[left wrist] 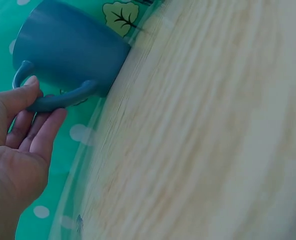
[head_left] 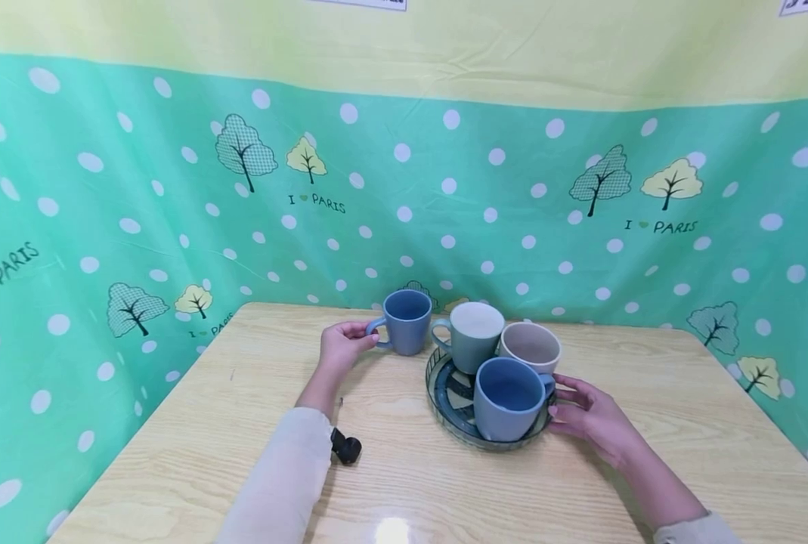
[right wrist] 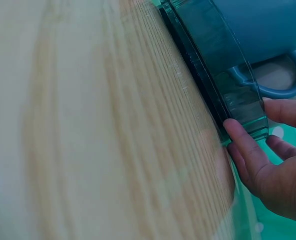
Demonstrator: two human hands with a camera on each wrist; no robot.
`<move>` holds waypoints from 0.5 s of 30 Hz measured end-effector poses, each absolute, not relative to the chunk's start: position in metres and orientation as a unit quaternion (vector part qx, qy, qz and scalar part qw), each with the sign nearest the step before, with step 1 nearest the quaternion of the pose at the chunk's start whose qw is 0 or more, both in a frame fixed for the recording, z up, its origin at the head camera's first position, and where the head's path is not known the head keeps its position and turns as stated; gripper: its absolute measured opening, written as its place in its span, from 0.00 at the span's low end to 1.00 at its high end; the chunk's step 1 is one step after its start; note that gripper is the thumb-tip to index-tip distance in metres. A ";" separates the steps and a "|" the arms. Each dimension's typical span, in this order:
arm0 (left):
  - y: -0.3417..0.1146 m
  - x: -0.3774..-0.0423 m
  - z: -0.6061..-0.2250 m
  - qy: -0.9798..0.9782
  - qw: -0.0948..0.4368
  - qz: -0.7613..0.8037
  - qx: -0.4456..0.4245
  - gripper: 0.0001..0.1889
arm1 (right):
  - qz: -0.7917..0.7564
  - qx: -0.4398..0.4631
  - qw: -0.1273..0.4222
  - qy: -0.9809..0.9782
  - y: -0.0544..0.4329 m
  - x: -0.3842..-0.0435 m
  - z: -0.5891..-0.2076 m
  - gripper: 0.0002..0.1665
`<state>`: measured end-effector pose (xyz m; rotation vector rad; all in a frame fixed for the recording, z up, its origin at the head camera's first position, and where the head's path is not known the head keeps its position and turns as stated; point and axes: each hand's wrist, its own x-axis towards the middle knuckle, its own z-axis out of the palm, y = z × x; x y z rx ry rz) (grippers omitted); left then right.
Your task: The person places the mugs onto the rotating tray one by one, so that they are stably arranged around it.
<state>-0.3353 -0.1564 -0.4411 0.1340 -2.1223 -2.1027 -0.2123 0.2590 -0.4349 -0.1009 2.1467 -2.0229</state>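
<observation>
My left hand [head_left: 345, 347] pinches the handle of a blue mug [head_left: 409, 325], which is upright left of a round tray [head_left: 444, 404]. In the left wrist view, the thumb and fingers of the left hand [left wrist: 25, 135] close on that mug's handle [left wrist: 62, 101]. Whether its base touches the table cannot be told. The tray has a see-through wall [right wrist: 240, 95] and carries three mugs: a grey-green mug [head_left: 468, 344], a pale pinkish mug [head_left: 531, 347] and a blue-grey mug [head_left: 506, 408] in front. My right hand [head_left: 594, 419] touches the tray's right side with its fingertips, beside the front mug's handle.
The wooden table [head_left: 390, 483] runs back to a green dotted cloth [head_left: 376, 189] hanging behind and at the sides. A small black object [head_left: 346, 447] shows at the left sleeve [head_left: 281, 468]. The pinkish mug is partly hidden by the front mug.
</observation>
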 end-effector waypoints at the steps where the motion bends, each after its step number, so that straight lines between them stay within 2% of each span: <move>1: -0.156 -0.335 -0.441 -0.707 0.074 -0.702 0.044 0.14 | -0.683 -0.035 0.095 0.724 0.259 -0.212 -0.435 0.44; 15: -0.158 -0.320 -0.441 -0.692 0.061 -0.718 0.046 0.13 | -0.687 -0.038 0.093 0.720 0.260 -0.212 -0.438 0.45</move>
